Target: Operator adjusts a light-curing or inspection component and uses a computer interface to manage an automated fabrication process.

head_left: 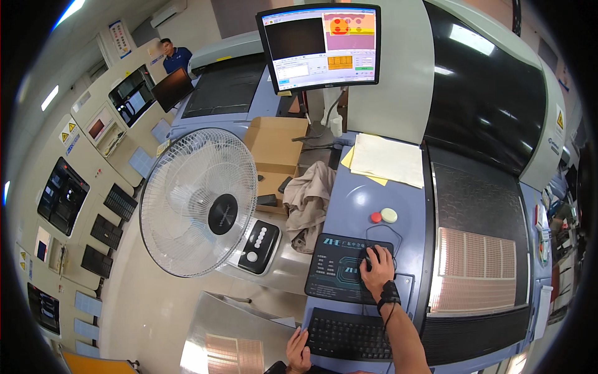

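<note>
R hand is closed over a dark mouse, mostly hidden, at the right side of the pad, w/ the kbd just nearer. L hand has fingers at the kbd's left edge, can't tell if it's gripping. 2 small items, a red disc & a pale green disc, sit just far of the pad, w/ fan left, monitor far & copper-toned panel right.
</note>
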The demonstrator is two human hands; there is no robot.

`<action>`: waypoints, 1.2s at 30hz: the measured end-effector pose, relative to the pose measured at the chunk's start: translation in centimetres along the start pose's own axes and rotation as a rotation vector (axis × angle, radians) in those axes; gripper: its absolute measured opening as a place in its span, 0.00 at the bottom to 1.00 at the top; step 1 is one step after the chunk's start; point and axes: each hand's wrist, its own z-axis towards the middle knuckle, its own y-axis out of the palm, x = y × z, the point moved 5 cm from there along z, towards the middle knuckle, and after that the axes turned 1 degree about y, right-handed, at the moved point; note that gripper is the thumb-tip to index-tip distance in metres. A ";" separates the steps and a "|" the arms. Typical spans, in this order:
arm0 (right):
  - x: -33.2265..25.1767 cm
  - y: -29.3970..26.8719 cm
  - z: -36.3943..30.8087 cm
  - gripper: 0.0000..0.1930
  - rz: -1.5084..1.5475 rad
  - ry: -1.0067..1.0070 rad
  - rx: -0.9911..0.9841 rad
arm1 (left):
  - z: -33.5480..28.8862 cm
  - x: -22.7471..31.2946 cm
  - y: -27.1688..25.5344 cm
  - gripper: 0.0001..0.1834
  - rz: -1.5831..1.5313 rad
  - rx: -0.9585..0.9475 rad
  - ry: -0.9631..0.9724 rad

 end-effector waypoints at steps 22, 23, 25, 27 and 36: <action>-0.6 -0.4 0.4 0.18 0.021 0.001 0.019 | -0.2 -1.0 0.0 0.26 -0.042 -0.069 -0.017; -0.5 -0.4 0.4 0.18 0.017 0.003 0.014 | -0.2 -1.0 -0.1 0.26 -0.049 -0.068 -0.021; -0.4 -0.2 0.2 0.18 0.014 0.003 0.016 | -0.2 -0.8 -0.1 0.26 -0.046 -0.065 -0.026; -0.3 -0.3 0.1 0.17 0.011 0.004 0.021 | -0.1 -0.5 -0.1 0.25 -0.043 -0.063 -0.030; -0.3 0.0 0.1 0.19 0.014 0.011 0.024 | -0.3 -0.7 -0.1 0.24 -0.044 -0.061 -0.004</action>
